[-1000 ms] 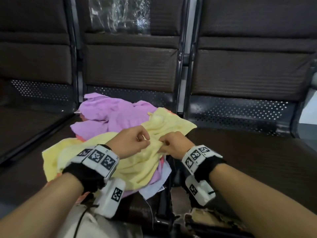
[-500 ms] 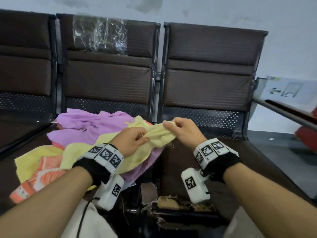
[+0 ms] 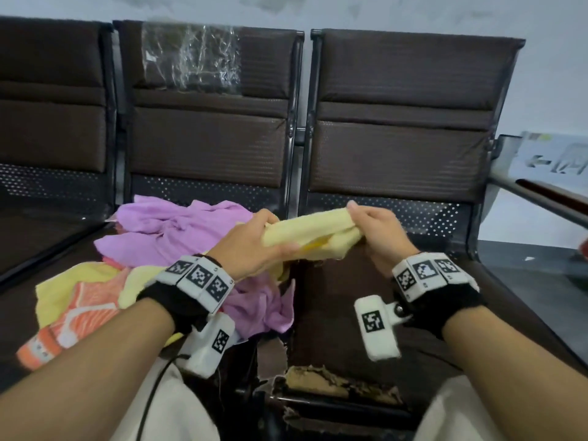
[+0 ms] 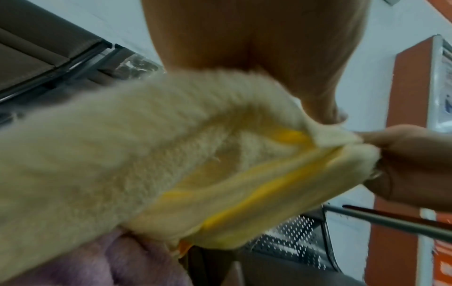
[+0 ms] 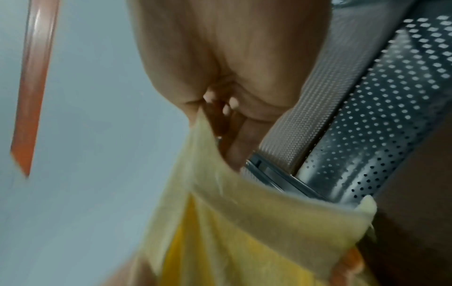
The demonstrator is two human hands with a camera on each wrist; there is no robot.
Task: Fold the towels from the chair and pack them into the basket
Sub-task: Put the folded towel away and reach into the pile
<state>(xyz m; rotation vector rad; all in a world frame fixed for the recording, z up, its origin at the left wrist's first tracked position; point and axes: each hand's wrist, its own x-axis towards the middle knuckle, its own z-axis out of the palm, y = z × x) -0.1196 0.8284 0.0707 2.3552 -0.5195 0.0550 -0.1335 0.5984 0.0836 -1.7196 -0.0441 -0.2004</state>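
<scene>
A pale yellow towel (image 3: 313, 230) hangs bunched between both hands above the gap between the middle and right seats. My left hand (image 3: 254, 246) grips its left end and my right hand (image 3: 372, 224) pinches its right end. In the left wrist view the yellow towel (image 4: 146, 164) fills the frame, with the right hand (image 4: 411, 158) pinching its far edge. The right wrist view shows the same towel (image 5: 220, 222) hanging from curled fingers (image 5: 229, 108). On the middle seat lies a pile: a purple towel (image 3: 178, 230), another yellow towel (image 3: 63, 291) and an orange patterned one (image 3: 82, 316). No basket is in view.
A row of dark brown chairs (image 3: 397, 122) stands against a pale wall. Plastic wrap (image 3: 191, 58) covers part of the middle backrest. The right seat (image 3: 350, 281) has a torn front edge (image 3: 334, 381). A metal armrest (image 3: 541, 192) is at the right.
Both hands have lifted the yellow towel off the pile and moved it up and to the right, and have drawn apart along it. The camera has tilted upward.
</scene>
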